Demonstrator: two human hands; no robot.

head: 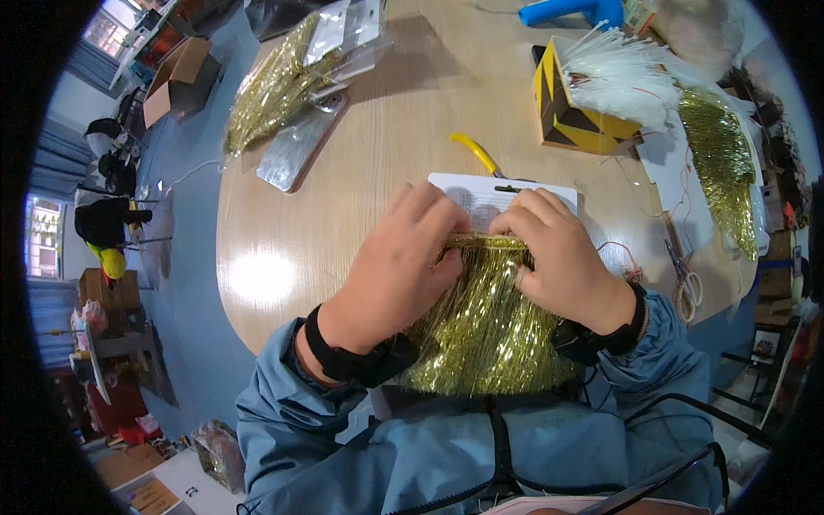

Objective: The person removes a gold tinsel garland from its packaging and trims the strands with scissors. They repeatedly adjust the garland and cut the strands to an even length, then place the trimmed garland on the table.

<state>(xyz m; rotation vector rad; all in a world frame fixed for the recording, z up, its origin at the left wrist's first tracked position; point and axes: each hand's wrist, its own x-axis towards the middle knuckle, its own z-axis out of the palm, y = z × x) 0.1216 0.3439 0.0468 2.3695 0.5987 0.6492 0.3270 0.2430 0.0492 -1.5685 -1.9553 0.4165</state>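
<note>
Between my two hands a bunch of gold tinsel fringe (496,322) is stretched along its folded top band (487,242). My left hand (405,270) pinches the band's left end, thumb below and fingers above. The right end is gripped by my right hand (557,257) in the same way. The loose strands hang down over the table's near edge towards my jacket. Just beyond the band lies a white header card (476,199) with a hanging slot and printed writing, partly hidden by my fingers. Yellow-handled pliers (476,153) rest behind the card, their jaws mostly hidden.
A yellow and black box (553,109) of white cable ties (618,71) stands at the back right. Scissors (685,283) lie near the right edge, below more gold tinsel (721,167). Bagged tinsel (277,84) and a flat metallic object (299,148) sit at the back left.
</note>
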